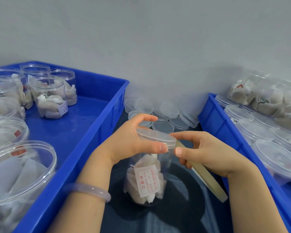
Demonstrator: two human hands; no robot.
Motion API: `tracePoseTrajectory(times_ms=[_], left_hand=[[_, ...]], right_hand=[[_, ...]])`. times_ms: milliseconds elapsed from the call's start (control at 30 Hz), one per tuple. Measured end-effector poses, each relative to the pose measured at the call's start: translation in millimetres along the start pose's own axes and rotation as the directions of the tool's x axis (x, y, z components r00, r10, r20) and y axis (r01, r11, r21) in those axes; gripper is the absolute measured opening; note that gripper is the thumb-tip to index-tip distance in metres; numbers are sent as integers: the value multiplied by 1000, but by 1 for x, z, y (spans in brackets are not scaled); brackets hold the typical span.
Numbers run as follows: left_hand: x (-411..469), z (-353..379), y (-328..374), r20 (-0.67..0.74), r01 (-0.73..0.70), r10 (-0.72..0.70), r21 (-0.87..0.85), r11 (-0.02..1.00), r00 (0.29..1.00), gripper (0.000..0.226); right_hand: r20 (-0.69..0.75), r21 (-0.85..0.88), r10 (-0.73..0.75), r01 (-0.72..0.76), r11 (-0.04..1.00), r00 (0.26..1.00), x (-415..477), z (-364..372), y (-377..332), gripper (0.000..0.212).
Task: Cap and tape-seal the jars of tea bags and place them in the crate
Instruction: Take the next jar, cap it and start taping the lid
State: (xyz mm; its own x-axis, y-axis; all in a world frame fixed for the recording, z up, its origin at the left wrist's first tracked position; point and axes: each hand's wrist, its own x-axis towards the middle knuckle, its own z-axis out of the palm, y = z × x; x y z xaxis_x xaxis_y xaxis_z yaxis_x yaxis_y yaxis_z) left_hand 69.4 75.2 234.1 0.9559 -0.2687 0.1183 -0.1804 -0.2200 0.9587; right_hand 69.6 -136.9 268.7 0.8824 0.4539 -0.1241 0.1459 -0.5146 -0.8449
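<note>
Nearest, a jar (165,158) of tea bags (131,184), its label (147,180) turned toward the camera, was held upright over a dark sheet (175,216); whether its base was rested on that sheet could not be told. The jar was already capped, and taping seemed to be just beginning.

A tape roll (207,177) was held in the right grip (207,152), whose lower fingers were curled round it, while thumb and forefinger were closed on the free end at the side of the lid (155,136). The left grip (129,142) was curled over the lid, thumb laid on the near rim, fingers hooked over the far edge.

Risk was judged to lie mostly at the seam. If the free end were not pressed down firmly, it could be lifted off as the jar was turned. If the roll were held at a slant, the tape could be run off the seam or creased, and the seal left gapped. The tape could also be stuck to the right thumb. How tightly the lid was seated could not be seen; a loose one might be taped askew.

Beyond, spare lids (168,110) were piled against the wall. In the left crate (94,132) uncapped jars (49,96) were stood; capped jars (254,130) were packed in the right crate (215,120), where this jar would presumably be placed.
</note>
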Motion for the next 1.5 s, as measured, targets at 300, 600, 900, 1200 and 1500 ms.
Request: tracePoseTrajectory(times_ms=[300, 600, 900, 1200, 1500], left_hand=[[-2, -3, 1, 31, -11, 13, -38, 999, 999, 74], [-1, -10, 5, -38, -26, 32, 139, 990, 999, 73], [1, 2, 9, -40, -47, 65, 342, 938, 997, 73], [-2, 16, 33, -82, 103, -62, 761, 640, 995, 84], [26, 31, 47, -164, 271, -228, 747, 607, 960, 39]], right_hand=[[-110, -32, -71, 68, 997, 991, 6, 6, -2, 61], [-136, 6, -124, 126, 992, 983, 17, 14, 5, 54], [-19, 83, -114, 116, 990, 993, 20, 10, 21, 59], [-44, -82, -73, 69, 994, 996, 24, 20, 11, 62], [-75, -199, -41, 25, 980, 996, 22, 24, 10, 36]])
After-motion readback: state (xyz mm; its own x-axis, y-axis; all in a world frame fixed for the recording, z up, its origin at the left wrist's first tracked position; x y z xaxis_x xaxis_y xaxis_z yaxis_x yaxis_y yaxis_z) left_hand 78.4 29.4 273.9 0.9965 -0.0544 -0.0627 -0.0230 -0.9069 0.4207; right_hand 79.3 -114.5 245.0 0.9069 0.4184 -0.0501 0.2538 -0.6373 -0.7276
